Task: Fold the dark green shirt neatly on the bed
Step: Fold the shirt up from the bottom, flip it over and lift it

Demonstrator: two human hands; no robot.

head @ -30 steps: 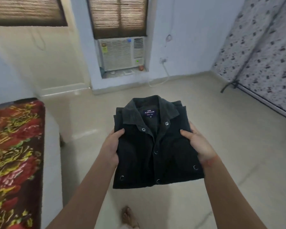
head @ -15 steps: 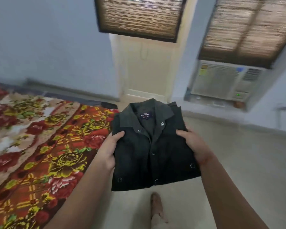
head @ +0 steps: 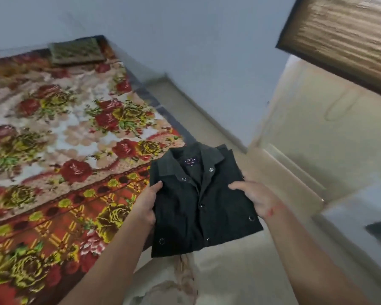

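Observation:
The dark green shirt [head: 198, 201] is folded into a compact rectangle, collar up, label and snap buttons showing. I hold it in the air just past the bed's right edge, above the floor. My left hand [head: 146, 206] grips its left side with the thumb on top. My right hand [head: 254, 198] grips its right side the same way. The bed [head: 59, 150], under a red and yellow floral blanket, fills the left of the view.
A patterned folded cloth or pillow [head: 75, 50] lies at the bed's far end against the blue wall. A cream door [head: 330, 133] stands to the right, with a bamboo blind [head: 348, 40] above. My feet [head: 180, 280] are on the beige floor beside the bed.
My view has swung left from the window and air conditioner toward the bed. The folded shirt stays gripped in both hands and now hangs at the bed's edge.

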